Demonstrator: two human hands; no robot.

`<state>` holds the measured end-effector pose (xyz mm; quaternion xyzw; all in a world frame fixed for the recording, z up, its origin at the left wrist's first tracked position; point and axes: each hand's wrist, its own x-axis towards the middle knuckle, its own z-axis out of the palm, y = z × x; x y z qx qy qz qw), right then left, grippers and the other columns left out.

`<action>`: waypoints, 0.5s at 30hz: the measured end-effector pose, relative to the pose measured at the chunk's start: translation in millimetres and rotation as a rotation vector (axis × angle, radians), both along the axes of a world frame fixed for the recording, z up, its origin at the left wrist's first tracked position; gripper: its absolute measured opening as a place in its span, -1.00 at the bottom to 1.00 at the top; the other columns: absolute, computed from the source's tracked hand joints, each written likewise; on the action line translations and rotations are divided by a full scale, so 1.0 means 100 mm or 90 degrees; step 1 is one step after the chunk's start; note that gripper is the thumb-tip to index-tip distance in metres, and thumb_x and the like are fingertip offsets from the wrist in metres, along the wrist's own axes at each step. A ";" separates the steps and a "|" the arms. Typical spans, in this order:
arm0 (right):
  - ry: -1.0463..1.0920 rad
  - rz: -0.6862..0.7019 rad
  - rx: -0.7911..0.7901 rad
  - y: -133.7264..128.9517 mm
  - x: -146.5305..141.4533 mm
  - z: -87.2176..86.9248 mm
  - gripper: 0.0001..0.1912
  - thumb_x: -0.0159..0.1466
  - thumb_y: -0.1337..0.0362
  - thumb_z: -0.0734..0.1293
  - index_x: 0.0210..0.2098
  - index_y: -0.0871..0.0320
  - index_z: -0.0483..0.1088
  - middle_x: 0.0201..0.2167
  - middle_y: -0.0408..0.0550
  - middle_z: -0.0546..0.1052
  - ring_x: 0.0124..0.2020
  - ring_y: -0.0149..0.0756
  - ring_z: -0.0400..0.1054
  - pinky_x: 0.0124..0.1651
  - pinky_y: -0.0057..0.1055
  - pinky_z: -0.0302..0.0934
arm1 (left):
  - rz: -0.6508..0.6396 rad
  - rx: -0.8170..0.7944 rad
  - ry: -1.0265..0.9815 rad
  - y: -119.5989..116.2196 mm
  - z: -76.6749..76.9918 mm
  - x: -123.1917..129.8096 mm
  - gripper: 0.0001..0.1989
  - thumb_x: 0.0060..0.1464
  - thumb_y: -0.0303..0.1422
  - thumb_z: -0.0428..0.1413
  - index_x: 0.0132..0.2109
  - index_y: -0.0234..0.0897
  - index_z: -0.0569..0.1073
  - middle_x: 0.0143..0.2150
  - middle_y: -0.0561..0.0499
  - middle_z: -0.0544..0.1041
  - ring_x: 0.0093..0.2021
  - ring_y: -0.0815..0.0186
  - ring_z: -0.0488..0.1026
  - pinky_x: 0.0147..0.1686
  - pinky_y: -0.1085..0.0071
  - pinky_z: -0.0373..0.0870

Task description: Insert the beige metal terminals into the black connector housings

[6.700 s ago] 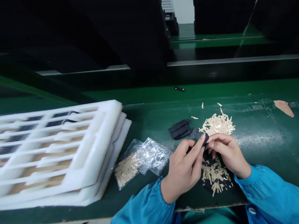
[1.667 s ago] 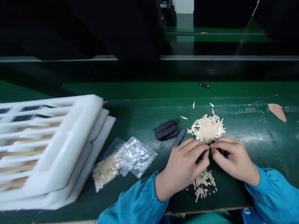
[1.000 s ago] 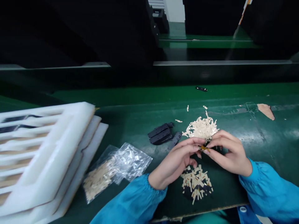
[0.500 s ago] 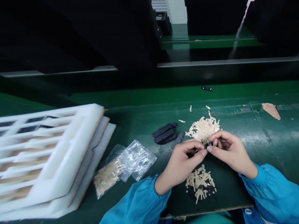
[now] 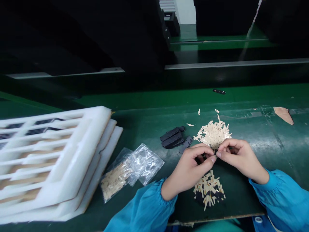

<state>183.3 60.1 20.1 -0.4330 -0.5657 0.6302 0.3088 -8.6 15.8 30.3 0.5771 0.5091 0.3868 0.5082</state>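
Observation:
My left hand (image 5: 193, 166) and my right hand (image 5: 241, 158) meet fingertip to fingertip. Both pinch a small dark piece (image 5: 215, 151), mostly hidden by the fingers. Just beyond them lies a heap of small cream-coloured pieces (image 5: 213, 132). A second, looser pile of cream strips mixed with dark bits (image 5: 209, 188) is on the near side of my hands. Flat black plastic parts (image 5: 172, 138) are stacked to the left of the large heap, one of them close to my left hand.
At the left are stacked white foam trays (image 5: 96, 129) with black parts in some slots. Clear plastic bags (image 5: 147, 164) lie beside them, one holding cream pieces. A small black part (image 5: 219, 91) and a brown scrap (image 5: 283, 115) lie farther back on the green table (image 5: 135, 122).
The whole view has shifted slightly, so things appear a little farther right. My fingertips have drawn closer together, and less of the dark piece shows between them.

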 end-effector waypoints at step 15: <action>0.087 0.015 -0.099 -0.03 0.00 -0.02 -0.93 0.13 0.30 0.54 -0.45 0.13 0.59 -0.52 -0.15 0.54 -0.50 -0.39 0.28 -0.41 -0.45 0.16 | -0.004 -0.221 -0.226 0.06 -0.11 -0.02 -0.67 0.12 -0.12 0.30 -0.33 -0.34 0.52 -0.43 0.07 0.42 -0.49 0.45 0.31 -0.55 0.56 0.35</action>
